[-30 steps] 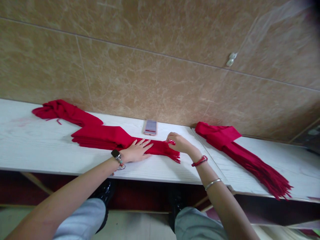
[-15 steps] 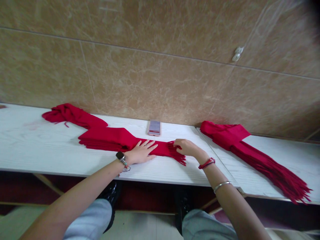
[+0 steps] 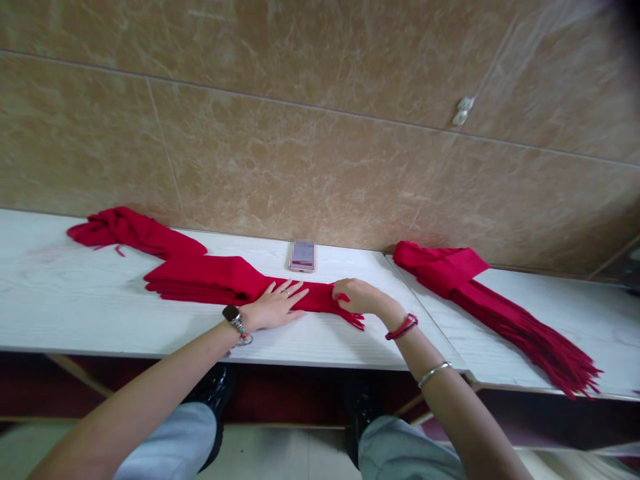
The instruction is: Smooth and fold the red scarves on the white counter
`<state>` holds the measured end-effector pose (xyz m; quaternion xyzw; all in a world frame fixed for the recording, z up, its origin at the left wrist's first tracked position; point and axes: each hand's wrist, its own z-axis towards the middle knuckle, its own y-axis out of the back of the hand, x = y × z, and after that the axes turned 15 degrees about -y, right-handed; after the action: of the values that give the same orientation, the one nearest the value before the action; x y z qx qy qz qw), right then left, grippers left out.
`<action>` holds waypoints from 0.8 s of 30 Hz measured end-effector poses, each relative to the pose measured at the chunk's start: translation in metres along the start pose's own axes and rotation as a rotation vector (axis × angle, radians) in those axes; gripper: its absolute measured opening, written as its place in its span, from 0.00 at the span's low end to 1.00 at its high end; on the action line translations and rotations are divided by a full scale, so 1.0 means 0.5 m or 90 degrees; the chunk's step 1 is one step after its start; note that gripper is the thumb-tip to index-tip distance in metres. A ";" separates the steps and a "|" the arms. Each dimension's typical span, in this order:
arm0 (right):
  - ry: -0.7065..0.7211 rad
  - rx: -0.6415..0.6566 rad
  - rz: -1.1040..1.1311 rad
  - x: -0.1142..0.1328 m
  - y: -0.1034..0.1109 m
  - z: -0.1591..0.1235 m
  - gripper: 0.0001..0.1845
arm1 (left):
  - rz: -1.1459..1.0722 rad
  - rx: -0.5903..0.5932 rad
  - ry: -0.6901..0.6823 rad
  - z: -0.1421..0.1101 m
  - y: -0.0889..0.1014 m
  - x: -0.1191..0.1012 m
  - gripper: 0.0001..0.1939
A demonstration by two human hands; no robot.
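Observation:
A red fringed scarf (image 3: 205, 279) lies folded in layers on the white surface, its narrower end stretching right to a fringe. Flat on that narrow part rests my left hand (image 3: 274, 306), fingers spread, with a ring on one finger. At the fringed end, my right hand (image 3: 361, 297) has its fingers curled in and closed on the scarf's edge. Some fringe strands show below the right hand; the rest is hidden by it. More crumpled red fabric (image 3: 135, 232) extends from the folded layers toward the wall at the left.
Another red scarf (image 3: 460, 283) lies on the right, folded over, its fringe near the front edge. A phone (image 3: 303, 257) sits by the tiled wall (image 3: 280, 160). The white bench top (image 3: 75, 300) has a seam (image 3: 425, 310) between its panels. Open shelving lies underneath.
My right hand has shifted slightly left along the fringe, covering more of it. My left hand stays flat on the scarf. The camera view has moved a little.

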<state>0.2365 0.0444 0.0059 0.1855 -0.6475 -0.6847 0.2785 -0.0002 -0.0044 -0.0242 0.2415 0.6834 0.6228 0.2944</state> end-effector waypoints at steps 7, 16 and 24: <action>-0.022 0.025 -0.074 -0.012 -0.014 0.000 0.13 | -0.005 0.013 0.002 0.000 0.003 -0.002 0.31; -0.161 0.049 -0.173 -0.052 0.009 -0.025 0.12 | -0.006 0.004 0.002 -0.002 0.004 -0.005 0.31; -0.055 -0.124 0.032 -0.043 0.017 0.017 0.16 | -0.006 -0.006 -0.002 0.004 -0.010 0.008 0.32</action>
<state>0.2493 0.0645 0.0130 0.1114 -0.5938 -0.7445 0.2841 -0.0014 -0.0007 -0.0297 0.2377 0.6814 0.6240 0.2997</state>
